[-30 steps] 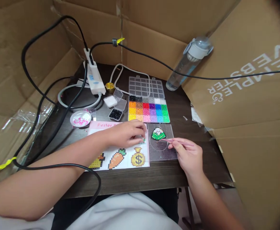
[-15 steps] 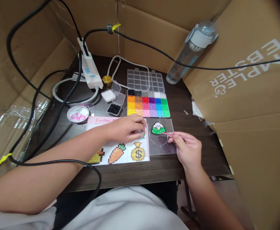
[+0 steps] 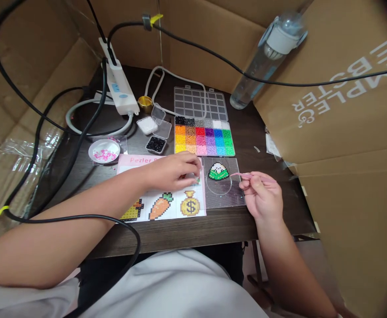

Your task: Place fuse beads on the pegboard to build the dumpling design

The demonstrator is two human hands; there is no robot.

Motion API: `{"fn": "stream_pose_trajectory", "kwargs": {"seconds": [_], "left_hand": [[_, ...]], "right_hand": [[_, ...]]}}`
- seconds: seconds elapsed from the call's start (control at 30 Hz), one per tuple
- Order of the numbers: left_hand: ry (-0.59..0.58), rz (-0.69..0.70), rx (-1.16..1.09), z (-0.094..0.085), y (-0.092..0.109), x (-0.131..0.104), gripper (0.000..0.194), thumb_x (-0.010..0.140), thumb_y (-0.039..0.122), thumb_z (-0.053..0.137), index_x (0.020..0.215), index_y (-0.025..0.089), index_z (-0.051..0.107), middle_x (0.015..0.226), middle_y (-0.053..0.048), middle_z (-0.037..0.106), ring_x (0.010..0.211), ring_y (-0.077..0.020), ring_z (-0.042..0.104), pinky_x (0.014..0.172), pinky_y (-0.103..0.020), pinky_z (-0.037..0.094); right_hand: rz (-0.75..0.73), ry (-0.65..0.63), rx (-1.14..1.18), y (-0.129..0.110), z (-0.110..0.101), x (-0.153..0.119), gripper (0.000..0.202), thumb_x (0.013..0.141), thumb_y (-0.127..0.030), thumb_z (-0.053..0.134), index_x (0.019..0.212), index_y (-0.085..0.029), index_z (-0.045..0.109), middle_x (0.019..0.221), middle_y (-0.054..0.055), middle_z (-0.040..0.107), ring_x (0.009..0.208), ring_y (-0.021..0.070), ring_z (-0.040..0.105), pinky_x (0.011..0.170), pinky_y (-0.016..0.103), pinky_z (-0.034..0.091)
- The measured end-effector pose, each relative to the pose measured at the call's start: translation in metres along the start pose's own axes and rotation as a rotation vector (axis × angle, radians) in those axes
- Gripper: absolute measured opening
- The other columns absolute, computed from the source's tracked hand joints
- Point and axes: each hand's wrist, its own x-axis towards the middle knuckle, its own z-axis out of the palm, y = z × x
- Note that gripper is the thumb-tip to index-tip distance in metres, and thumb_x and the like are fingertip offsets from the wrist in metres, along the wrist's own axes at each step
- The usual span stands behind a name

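My right hand (image 3: 262,194) is closed round pink tweezers (image 3: 262,177), whose tips sit just right of a green, white and black bead figure (image 3: 219,172) on the clear pegboard (image 3: 226,198). My left hand (image 3: 180,171) rests over the upper right of the printed pattern sheet (image 3: 176,212), near the pegboard's left edge. Its fingers are curled and a little apart, with nothing visible between them. Behind the pegboard lies the bead box (image 3: 204,138), sorted by colour, its lid open.
Small boxes of black beads (image 3: 155,144) and white beads (image 3: 147,126), a dish of pink beads (image 3: 103,151) and a gold cup (image 3: 145,104) stand left. Behind are a power strip (image 3: 122,90) and a bottle (image 3: 262,66). Black cables (image 3: 193,46) cross the view; cardboard walls surround the table.
My right hand has drawn the tweezers rightward, away from the bead figure. My left hand keeps nearly the same place on the sheet. The whole view has shifted slightly.
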Motion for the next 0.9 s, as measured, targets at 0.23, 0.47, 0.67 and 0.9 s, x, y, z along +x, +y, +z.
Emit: {"fn": "stream_pose_trajectory", "kwargs": {"seconds": [0.23,0.47,0.67,0.9], "left_hand": [[-0.010,0.007,-0.001,0.000,-0.001,-0.001,0.015,0.089,0.020,0.055,0.097,0.017,0.067,0.108,-0.011,0.063,0.099,-0.0197,0.060,0.087,-0.033,0.050],[0.009,0.013,0.013,0.000,0.000,-0.001,0.014,0.089,0.020,0.055,0.095,0.017,0.067,0.107,-0.011,0.063,0.098,-0.0198,0.061,0.086,-0.033,0.050],[-0.001,0.009,0.009,0.000,-0.001,-0.001,0.014,0.089,0.021,0.055,0.096,0.018,0.068,0.108,-0.011,0.063,0.098,-0.0199,0.060,0.087,-0.033,0.050],[-0.006,0.004,0.005,0.000,0.000,0.000,0.014,0.090,0.022,0.055,0.095,0.018,0.067,0.106,-0.011,0.063,0.098,-0.0197,0.060,0.086,-0.033,0.050]], "right_hand": [[-0.155,0.024,-0.395,0.005,-0.010,-0.012,0.005,0.077,-0.024,0.078,0.081,-0.020,0.078,0.076,0.004,0.078,0.062,0.0136,0.070,0.064,0.026,0.058],[-0.140,-0.051,-0.611,0.000,-0.001,-0.012,0.008,0.078,-0.027,0.076,0.081,-0.020,0.079,0.067,0.004,0.076,0.060,0.0165,0.070,0.060,0.028,0.059],[-0.130,-0.050,-0.639,0.000,0.004,-0.011,0.010,0.077,-0.028,0.076,0.080,-0.019,0.078,0.067,0.004,0.075,0.059,0.0174,0.071,0.060,0.030,0.060],[-0.123,-0.073,-0.642,0.001,0.001,-0.011,0.008,0.078,-0.026,0.075,0.082,-0.020,0.079,0.070,0.004,0.076,0.060,0.0162,0.070,0.060,0.028,0.059]]}}
